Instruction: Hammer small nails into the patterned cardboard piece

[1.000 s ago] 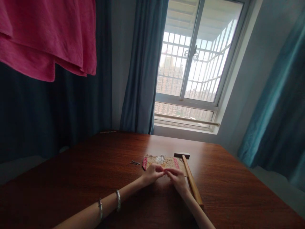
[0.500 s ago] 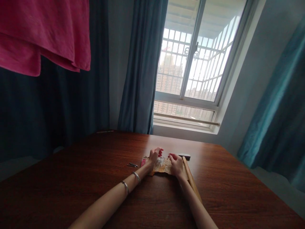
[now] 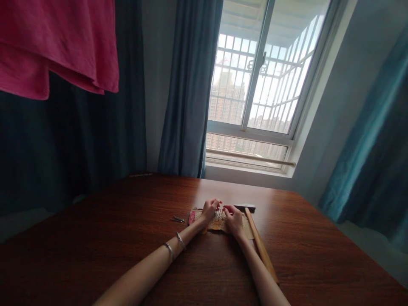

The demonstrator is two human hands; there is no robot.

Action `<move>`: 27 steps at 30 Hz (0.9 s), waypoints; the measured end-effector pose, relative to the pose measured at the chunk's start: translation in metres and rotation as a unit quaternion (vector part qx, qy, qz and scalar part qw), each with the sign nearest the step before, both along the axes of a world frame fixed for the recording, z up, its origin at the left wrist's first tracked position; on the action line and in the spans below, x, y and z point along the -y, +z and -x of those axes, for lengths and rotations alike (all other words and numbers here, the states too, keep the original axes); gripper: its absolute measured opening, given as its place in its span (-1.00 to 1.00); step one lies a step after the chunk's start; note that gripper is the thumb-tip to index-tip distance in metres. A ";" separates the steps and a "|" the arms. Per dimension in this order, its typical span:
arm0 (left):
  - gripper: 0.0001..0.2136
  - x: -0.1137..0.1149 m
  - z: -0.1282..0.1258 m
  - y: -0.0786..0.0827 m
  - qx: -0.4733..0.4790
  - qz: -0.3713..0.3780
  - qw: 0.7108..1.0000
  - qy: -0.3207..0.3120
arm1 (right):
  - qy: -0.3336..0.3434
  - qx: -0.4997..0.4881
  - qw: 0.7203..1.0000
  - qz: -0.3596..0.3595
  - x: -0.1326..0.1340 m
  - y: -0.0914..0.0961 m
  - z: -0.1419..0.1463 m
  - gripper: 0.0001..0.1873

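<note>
A spotted, light-coloured piece [image 3: 219, 222] with ragged brown edges and a pink patch at its left end lies flat on the table. Several thin upright pins [image 3: 219, 213] stand in its middle. Above the left part of the piece, my left hand [image 3: 209, 210] has its fingers drawn together close to the pins. My right hand [image 3: 233, 219] pinches thumb and fingertips together just right of them. Whatever either hand holds is too small to make out. Two bracelets circle my left forearm.
A hammer [image 3: 261, 246] with a wooden handle and dark head lies right of the spotted piece, beside my right forearm. Small metal tools [image 3: 177, 219] lie to the left on the brown table [image 3: 127, 229]. A window and curtains stand behind; pink cloth hangs upper left.
My left hand has moved slightly right, toward my right hand, and its fingers have drawn together. My right hand has shifted a little left. The hammer's handle shows more fully.
</note>
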State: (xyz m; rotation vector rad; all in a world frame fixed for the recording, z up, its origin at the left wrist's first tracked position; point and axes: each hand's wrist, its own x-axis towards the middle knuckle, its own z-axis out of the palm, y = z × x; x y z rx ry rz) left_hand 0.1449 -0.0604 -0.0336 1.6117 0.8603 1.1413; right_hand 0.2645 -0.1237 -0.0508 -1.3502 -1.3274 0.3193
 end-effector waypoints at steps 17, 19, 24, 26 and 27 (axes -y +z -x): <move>-0.68 0.001 0.004 0.004 0.027 0.010 0.999 -0.016 | 0.005 0.036 0.999 0.001 0.001 -0.002 0.001 -0.73; -0.69 -0.001 0.006 0.003 0.024 0.009 0.999 -0.042 | 0.008 0.040 0.999 0.004 0.002 -0.001 0.001 -0.74; -0.70 -0.005 0.012 0.001 -0.020 -0.042 0.994 -0.099 | 0.016 0.050 0.999 -0.002 0.004 0.000 0.001 -0.74; -0.69 -0.006 0.014 -0.001 -0.044 -0.056 0.992 -0.106 | 0.013 0.057 0.998 -0.002 0.002 -0.002 0.000 -0.75; -0.69 -0.007 0.014 -0.003 -0.057 -0.063 0.990 -0.112 | 0.013 0.060 0.998 -0.002 0.002 -0.003 0.000 -0.75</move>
